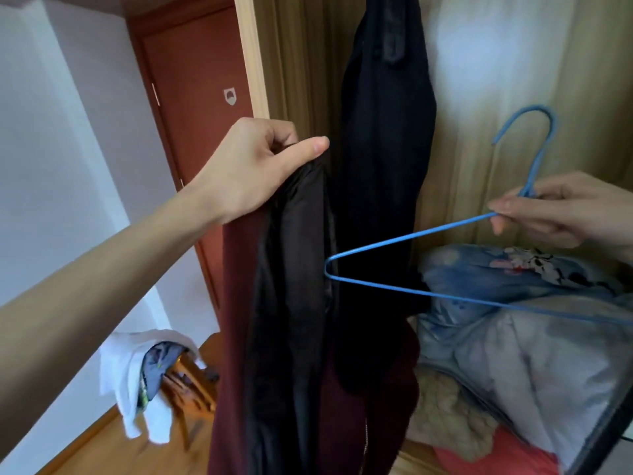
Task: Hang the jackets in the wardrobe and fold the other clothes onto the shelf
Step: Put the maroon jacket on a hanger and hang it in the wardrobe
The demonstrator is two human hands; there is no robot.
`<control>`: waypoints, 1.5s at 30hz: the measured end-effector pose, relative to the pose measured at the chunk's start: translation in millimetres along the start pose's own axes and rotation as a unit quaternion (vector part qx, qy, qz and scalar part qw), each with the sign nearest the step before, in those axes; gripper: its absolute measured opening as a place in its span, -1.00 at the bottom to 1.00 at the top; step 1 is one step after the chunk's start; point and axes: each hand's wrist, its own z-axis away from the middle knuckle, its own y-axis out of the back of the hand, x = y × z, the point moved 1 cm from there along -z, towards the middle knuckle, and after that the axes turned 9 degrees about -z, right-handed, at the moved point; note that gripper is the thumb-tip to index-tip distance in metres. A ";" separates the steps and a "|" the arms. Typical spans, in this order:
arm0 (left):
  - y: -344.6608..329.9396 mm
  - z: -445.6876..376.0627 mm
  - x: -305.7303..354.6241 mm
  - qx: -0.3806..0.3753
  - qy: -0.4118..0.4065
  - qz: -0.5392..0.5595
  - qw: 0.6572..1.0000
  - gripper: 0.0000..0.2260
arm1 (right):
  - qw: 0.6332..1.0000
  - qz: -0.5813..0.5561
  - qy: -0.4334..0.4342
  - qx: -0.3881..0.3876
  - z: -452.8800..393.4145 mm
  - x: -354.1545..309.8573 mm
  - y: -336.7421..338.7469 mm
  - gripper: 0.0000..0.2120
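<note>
No readable text anywhere here. The one sign in sight is a small pale shield-shaped sticker (pixel 230 96) on the reddish-brown door (pixel 191 80), far left, bearing a dark rounded emblem and no letters or numbers that can be made out.

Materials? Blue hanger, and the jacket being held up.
Blue hanger: probably metal wire with a smooth blue coating; very thin, sharply bent. Jacket: matte maroon woven shell with a dark, slightly shiny lining, likely synthetic; the fibre can't be confirmed.
</note>
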 end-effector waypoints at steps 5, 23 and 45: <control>-15.0 16.6 -3.1 -0.006 0.027 -0.049 0.998 -0.47 | 0.998 -0.019 0.053 -0.020 -8.4 -9.0 -53.5 -0.67; -33.9 47.0 -47.0 -0.002 0.025 -0.228 0.973 -0.51 | 0.997 -0.060 -0.009 -0.046 -2.2 -15.4 -54.8 -0.67; -52.9 92.7 13.3 -0.005 -0.009 -0.131 0.991 -0.83 | 0.961 -0.207 0.096 0.158 -16.2 42.8 -175.5 -0.68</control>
